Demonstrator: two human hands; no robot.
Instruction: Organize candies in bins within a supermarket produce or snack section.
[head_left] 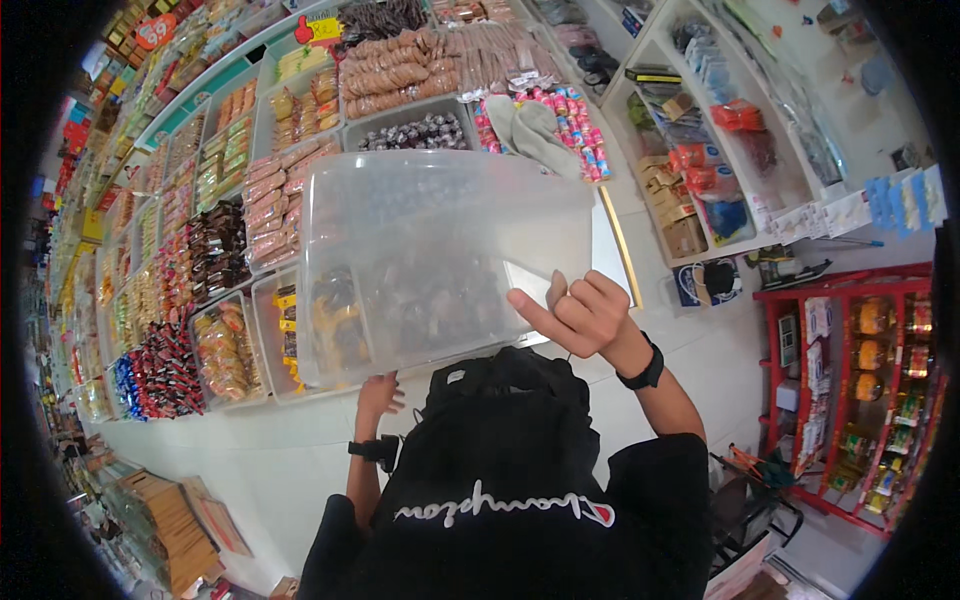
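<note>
A large, translucent plastic bin (440,225) is tilted in front of me over the candy display; blurred dark and yellow shapes show through its walls. My right hand (580,315) is at its near right side, index finger stretched along the plastic and the other fingers curled at the edge. My left hand (378,396) is just below the bin's near edge, fingers apart and partly hidden; whether it touches the bin is hard to tell. Behind the bin, a grey cloth (528,132) lies on pink and blue wrapped sweets (592,150).
Trays of packaged snacks (228,350) extend along the left and far side. White shelving (705,130) with bagged goods stands at the far right, and a red rack (850,390) of jars at the right. Cardboard (165,525) lies at lower left. A gold-edged panel (617,245) stands beside the bin.
</note>
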